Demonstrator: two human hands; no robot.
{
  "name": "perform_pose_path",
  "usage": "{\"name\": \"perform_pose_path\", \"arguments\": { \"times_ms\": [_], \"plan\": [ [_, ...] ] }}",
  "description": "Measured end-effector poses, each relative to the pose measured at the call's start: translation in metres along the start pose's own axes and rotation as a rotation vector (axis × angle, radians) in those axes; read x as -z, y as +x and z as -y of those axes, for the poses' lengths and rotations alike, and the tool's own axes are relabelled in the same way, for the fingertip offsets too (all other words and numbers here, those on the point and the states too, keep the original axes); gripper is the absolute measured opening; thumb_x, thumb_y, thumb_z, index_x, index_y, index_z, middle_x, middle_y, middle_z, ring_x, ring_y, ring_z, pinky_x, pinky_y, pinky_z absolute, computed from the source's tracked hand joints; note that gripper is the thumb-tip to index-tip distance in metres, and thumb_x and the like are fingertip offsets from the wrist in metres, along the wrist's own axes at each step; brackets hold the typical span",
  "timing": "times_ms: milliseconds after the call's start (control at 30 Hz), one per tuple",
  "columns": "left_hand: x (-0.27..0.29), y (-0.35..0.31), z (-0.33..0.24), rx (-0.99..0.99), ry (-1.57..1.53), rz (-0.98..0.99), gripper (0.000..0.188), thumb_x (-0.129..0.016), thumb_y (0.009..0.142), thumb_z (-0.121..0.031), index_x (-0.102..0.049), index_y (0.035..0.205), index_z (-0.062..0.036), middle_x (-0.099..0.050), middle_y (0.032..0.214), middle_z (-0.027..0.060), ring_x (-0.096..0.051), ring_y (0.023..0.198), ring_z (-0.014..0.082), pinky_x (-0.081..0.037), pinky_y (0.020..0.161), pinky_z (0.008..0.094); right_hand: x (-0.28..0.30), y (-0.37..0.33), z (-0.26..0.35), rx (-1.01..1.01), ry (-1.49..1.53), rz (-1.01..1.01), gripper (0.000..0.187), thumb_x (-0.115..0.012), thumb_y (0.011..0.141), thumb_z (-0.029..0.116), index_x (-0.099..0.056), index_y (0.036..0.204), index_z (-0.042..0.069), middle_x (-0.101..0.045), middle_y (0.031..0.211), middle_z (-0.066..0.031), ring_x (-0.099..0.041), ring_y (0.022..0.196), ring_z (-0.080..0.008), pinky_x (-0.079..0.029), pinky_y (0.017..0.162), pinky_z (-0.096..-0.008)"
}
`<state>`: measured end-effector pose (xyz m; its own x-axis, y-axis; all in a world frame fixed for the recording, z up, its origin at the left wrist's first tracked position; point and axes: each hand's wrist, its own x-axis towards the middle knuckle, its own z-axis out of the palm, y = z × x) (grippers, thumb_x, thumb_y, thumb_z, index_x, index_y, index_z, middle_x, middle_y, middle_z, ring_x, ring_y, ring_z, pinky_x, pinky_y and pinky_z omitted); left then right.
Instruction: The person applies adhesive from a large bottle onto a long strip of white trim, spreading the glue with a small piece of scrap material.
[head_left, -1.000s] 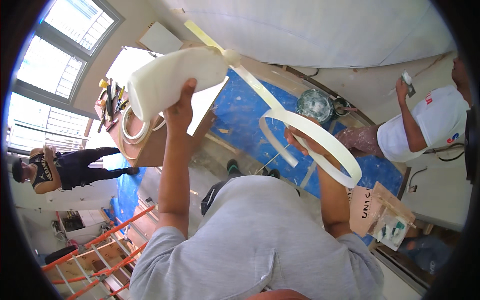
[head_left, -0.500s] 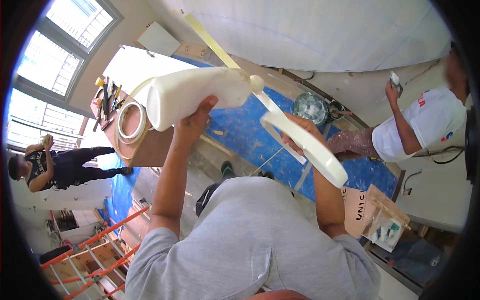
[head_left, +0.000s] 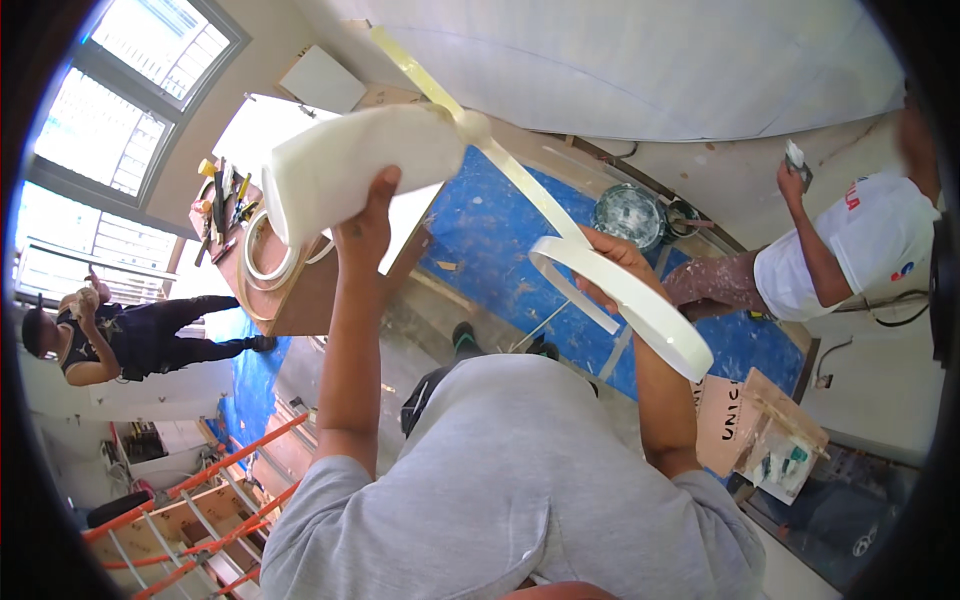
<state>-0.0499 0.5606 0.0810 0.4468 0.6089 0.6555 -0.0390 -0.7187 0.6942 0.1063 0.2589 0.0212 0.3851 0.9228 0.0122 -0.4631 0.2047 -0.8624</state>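
My left hand (head_left: 365,220) is closed round a large white plastic bottle (head_left: 350,165), tipped on its side with its neck end toward the right. That end lies against a long pale strip of edge banding (head_left: 525,190), which slants from the upper left down to my right hand (head_left: 612,262). The strip is yellowish beyond the bottle's tip and whiter on the near side. My right hand is closed on the strip, and a loose loop (head_left: 650,315) curls over it. Part of its fingers is hidden behind the loop.
At left, a wooden worktable (head_left: 300,300) bears hand tools (head_left: 220,210) and a coiled strip (head_left: 262,265). Blue sheeting (head_left: 490,215) covers the floor, with a bucket (head_left: 630,215) on it. One person (head_left: 840,235) stands right, another (head_left: 130,335) left. An orange ladder (head_left: 200,500) is lower left.
My left hand and the bottle have moved left and slightly up along the strip. More strip shows between the bottle and my right hand, which has shifted slightly right.
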Motion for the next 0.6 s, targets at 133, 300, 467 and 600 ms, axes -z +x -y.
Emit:
{"name": "perform_pose_path", "arguments": {
  "times_ms": [133, 300, 467, 600],
  "plan": [
    [0.000, -0.004, -0.001, -0.014, 0.043, 0.025, 0.032, -0.074, 0.091, -0.018, -0.065, 0.117, -0.0012, -0.070, 0.105, 0.0116, -0.065, 0.096, 0.0285, -0.051, 0.088, 0.0388, 0.006, 0.004, -0.004, 0.071, 0.085, 0.118, 0.056, -0.066, 0.096, 0.022, -0.048, 0.145, 0.001, -0.070, 0.090, -0.0074, -0.061, 0.058, -0.0051, -0.049, 0.051, -0.0168],
    [-0.001, -0.012, -0.011, -0.292, 0.258, 0.118, 0.034, -0.075, 0.091, -0.020, -0.065, 0.117, -0.0006, -0.069, 0.108, 0.0110, -0.064, 0.098, 0.0271, -0.051, 0.089, 0.0375, 0.015, 0.003, -0.010, -0.032, 0.036, -0.008, 0.070, -0.068, 0.094, 0.035, -0.043, 0.145, -0.006, -0.067, 0.083, -0.0110, -0.054, 0.042, -0.0048, -0.041, 0.036, -0.0151],
    [-0.004, -0.005, 0.010, 0.090, -0.188, 0.017, 0.041, -0.072, 0.091, -0.021, -0.061, 0.122, 0.0025, -0.065, 0.114, 0.0140, -0.060, 0.107, 0.0253, -0.047, 0.097, 0.0402, 0.021, 0.008, -0.013, 0.035, 0.063, 0.085, 0.074, -0.070, 0.092, 0.039, -0.045, 0.141, -0.010, -0.067, 0.087, -0.0163, -0.055, 0.043, -0.0064, -0.042, 0.036, -0.0170],
    [-0.004, -0.003, 0.015, -0.023, -0.046, 0.045, 0.036, -0.074, 0.091, -0.017, -0.063, 0.120, 0.0010, -0.068, 0.109, 0.0103, -0.063, 0.100, 0.0221, -0.051, 0.089, 0.0369, 0.039, 0.008, -0.026, 0.063, 0.071, 0.134, 0.068, -0.070, 0.091, 0.045, -0.053, 0.128, -0.010, -0.067, 0.086, -0.0161, -0.054, 0.043, -0.0070, -0.040, 0.035, -0.0173]
  ]
}}
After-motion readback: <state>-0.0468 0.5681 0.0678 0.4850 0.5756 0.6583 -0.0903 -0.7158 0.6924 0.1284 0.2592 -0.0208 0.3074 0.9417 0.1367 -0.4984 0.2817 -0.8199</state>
